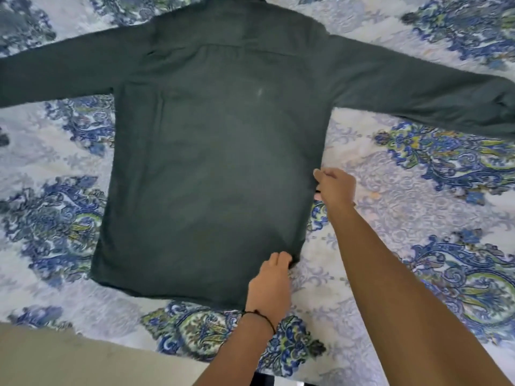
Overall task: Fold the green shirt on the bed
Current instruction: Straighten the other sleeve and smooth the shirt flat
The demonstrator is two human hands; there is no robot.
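Green shirt (211, 151): laid flat, back up, sleeves spread, across centre frame on the patterned bed (418, 207). Left hand (269, 282): lower centre, grip pinched on the shirt's lower right hem corner. Right hand (335, 188): centre right, grip closed on the shirt's right side edge.

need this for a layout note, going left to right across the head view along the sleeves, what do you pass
Shirt's left-side sleeve → shirt body → right-side sleeve, all lying on the patterned bedspread. Both hands sit lower, at the shirt's right edge, so I leave them out.
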